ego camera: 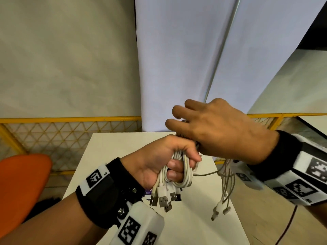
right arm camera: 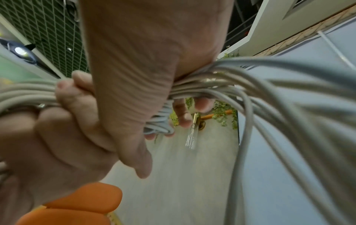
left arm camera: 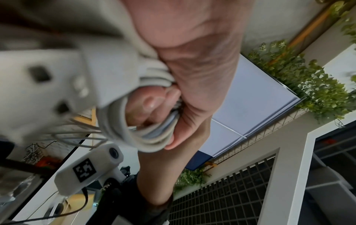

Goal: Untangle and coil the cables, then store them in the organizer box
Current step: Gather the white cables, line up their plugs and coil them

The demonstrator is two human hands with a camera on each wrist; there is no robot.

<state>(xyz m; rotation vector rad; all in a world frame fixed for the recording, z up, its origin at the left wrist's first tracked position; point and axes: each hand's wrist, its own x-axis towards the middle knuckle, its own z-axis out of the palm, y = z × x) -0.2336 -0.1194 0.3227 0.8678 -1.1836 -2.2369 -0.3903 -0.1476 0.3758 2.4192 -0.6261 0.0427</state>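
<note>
Several white cables (ego camera: 178, 167) bunched upright, plugs downward, both hands' fingers (ego camera: 174, 174) clenched round them.

1. Two hands: the left hand (ego camera: 159, 156) and the right hand (ego camera: 217, 129).
2. One bundle of white cables (ego camera: 178, 167); the strands overlap, so their number cannot be told.
3. About four USB plugs (ego camera: 164, 200) hang below the left fist.
4. Roughly three small plugs (ego camera: 220, 210) dangle under the right wrist, blurred.
5. One table (ego camera: 109, 156).
6. One orange chair (ego camera: 23, 175).
</note>
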